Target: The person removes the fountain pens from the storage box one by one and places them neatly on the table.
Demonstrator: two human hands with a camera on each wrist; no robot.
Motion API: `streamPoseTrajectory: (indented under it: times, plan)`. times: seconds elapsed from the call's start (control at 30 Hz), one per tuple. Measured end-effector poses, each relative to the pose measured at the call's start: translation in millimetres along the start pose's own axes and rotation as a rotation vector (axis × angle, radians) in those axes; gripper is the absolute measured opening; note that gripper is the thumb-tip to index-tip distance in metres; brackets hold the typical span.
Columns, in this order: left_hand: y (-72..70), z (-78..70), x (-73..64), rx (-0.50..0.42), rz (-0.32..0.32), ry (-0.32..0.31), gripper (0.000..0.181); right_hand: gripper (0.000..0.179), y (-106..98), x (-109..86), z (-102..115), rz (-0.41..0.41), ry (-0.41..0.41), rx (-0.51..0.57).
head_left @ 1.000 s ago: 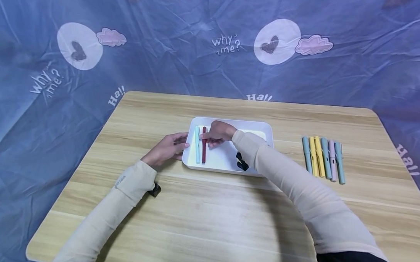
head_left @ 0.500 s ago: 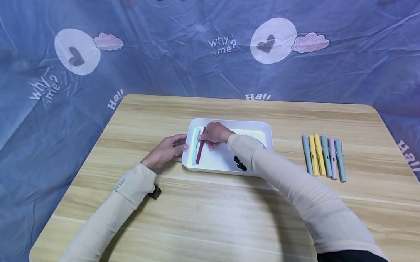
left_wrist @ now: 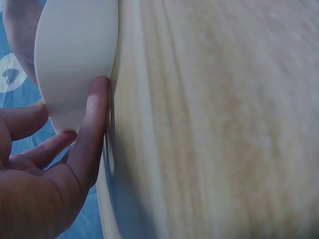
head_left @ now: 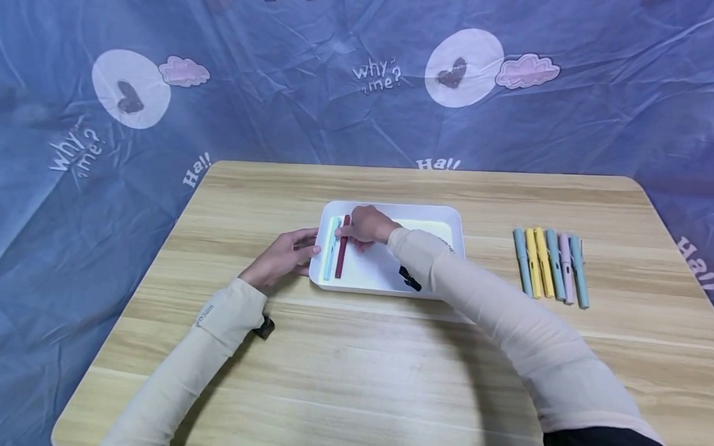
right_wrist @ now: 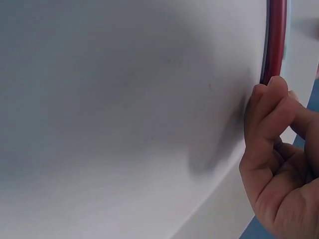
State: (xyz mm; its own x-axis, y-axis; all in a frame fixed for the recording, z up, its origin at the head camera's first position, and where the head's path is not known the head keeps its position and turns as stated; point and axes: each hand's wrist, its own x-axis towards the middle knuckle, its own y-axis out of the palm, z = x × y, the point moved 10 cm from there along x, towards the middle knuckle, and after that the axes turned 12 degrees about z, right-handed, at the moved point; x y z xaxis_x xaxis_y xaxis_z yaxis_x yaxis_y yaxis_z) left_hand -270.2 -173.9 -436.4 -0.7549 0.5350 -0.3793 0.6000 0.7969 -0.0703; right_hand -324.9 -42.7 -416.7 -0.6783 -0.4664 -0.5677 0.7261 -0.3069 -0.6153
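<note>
In the head view, a white tray lies on the table with a light blue pen and a dark red pen side by side at its left end. My right hand pinches the red pen near its far end. The right wrist view shows curled fingers at the end of the red pen, with part of the hold hidden behind them. At the tray's left wall, my left hand rests its nearly straight fingers against the outside. Its thumb touches the rim in the left wrist view.
To the right of the tray, several pens lie in a row on the wooden table: blue pens, yellow pens and a lilac pen. A blue printed cloth hangs behind the table.
My right hand has shifted the red pen slightly left, closer to the light blue pen, tilting it and then partly straightening it. The light blue pen leans slightly more. My left hand stays at the tray.
</note>
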Motion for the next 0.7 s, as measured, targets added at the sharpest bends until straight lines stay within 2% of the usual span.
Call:
streamPoseTrajectory:
  times: [0.27,0.47,0.7]
  plan:
    - [1.5,-1.8,-0.5,-0.008,-0.002,-0.004,0.055,0.041,-6.4,-11.4,-8.2,0.019,0.025,0.068]
    - [1.7,-2.4,-0.8,0.003,-0.006,-0.003,0.054,0.037,-13.5,-20.4,-5.7,0.046,-0.013,0.060]
    - [3.6,-2.2,-1.8,-0.014,-0.008,-0.004,0.055,0.040,-25.1,-38.9,-3.5,0.075,-0.069,0.154]
